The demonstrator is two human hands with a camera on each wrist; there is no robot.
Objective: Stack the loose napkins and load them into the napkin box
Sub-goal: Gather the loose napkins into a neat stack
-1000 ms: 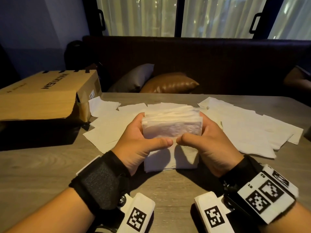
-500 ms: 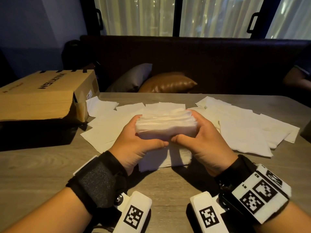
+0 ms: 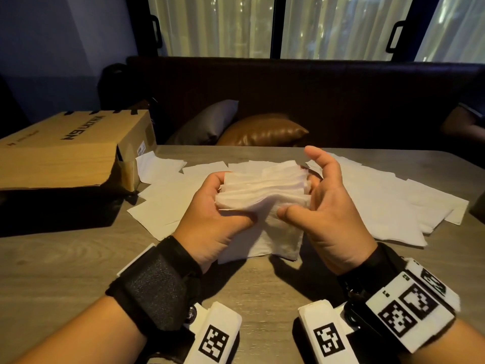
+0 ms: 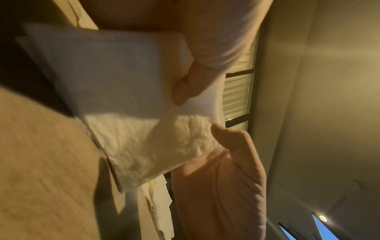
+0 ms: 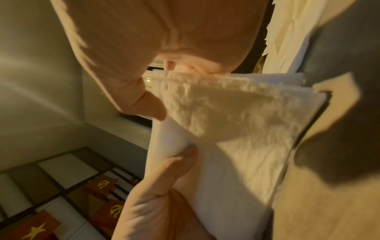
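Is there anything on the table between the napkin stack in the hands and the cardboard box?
Only loose napkins lie flat on the table between the stack, held up by the left hand, and the cardboard box at far left. Nothing upright shows in between. The right hand is opened beside the stack.

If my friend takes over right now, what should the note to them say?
Left hand grips the napkin stack, held above the table.
Right hand is open, fingers straight beside the stack's right edge, thumb touching its front.
Done: one stack gathered.
Left: loose napkins lie spread on the table on both sides. A cardboard box sits far left; whether it is the napkin box, I cannot tell. Nothing loaded yet.
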